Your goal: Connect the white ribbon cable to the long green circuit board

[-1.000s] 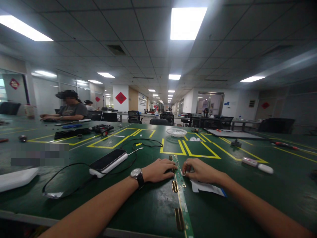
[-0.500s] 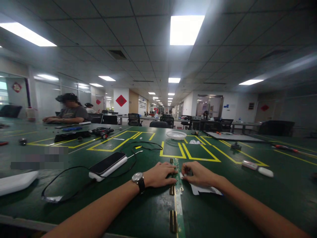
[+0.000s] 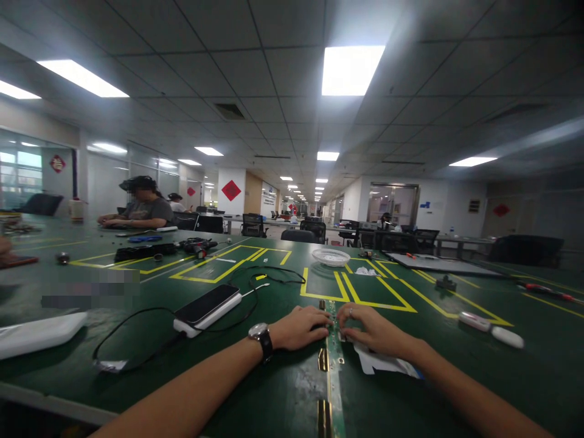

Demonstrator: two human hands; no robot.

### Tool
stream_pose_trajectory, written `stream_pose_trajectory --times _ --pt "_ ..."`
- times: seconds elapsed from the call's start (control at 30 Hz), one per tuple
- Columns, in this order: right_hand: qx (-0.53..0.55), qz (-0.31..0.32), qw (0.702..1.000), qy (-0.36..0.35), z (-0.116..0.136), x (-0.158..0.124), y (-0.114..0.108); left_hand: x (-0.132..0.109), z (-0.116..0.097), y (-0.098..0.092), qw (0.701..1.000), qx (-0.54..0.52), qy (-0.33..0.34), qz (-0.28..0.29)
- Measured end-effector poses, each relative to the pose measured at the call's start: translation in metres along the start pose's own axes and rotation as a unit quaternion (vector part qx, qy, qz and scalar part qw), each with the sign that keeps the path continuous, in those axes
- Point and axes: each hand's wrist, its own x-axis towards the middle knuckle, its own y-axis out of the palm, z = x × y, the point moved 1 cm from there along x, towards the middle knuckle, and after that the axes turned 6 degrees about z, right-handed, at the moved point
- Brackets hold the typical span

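Note:
A long, narrow green circuit board (image 3: 335, 389) lies lengthwise on the table in front of me, with gold-coloured parts (image 3: 323, 359) along its left edge. My left hand (image 3: 301, 327), a watch on its wrist, rests on the board's left side with fingers stretched out and thumb apart. At the opposite edge, my right hand (image 3: 376, 331) has its thumb and forefinger curled together by the board. Whatever sits between those fingertips is too small and hidden to name. Under the right hand and wrist lies a white sheet of paper (image 3: 387, 363).
A phone (image 3: 207, 304) sits on a white power bank with a black cable. Beyond the board stands a clear plastic basket (image 3: 331, 258). A white-and-pink bottle (image 3: 474, 322) lies at right, and a white case (image 3: 43, 334) at left. A person (image 3: 146, 204) sits across the table.
The whole view has shifted slightly, so things appear lower and further right. My right fingers stay by the board's edge; the white piece seen at them before is now mostly hidden.

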Motion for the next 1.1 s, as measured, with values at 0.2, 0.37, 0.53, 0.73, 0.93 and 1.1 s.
stream_pose_trajectory --times 0.2,0.37,0.53,0.73,0.93,1.1 --pt "-0.010 0.043 0.999 -0.025 0.015 0.005 0.007 -0.001 0.012 -0.001 0.992 -0.016 -0.025 -0.120" --pt "-0.101 0.026 0.993 0.055 -0.013 -0.002 0.006 -0.004 0.016 -0.006 0.985 0.016 -0.075 -0.158" --pt "-0.246 0.003 0.928 0.281 -0.057 -0.015 -0.002 -0.005 0.014 -0.007 0.984 0.091 -0.089 -0.126" --pt "-0.266 0.011 0.907 0.326 -0.070 -0.019 0.001 -0.007 0.013 -0.003 0.965 0.247 -0.019 -0.091" --pt "-0.219 0.035 0.925 0.310 -0.086 -0.027 0.005 -0.006 0.013 -0.001 0.937 0.337 0.041 -0.082" --pt "-0.189 0.045 0.934 0.300 -0.091 -0.032 0.000 -0.006 0.010 -0.002 0.927 0.365 0.055 -0.074"
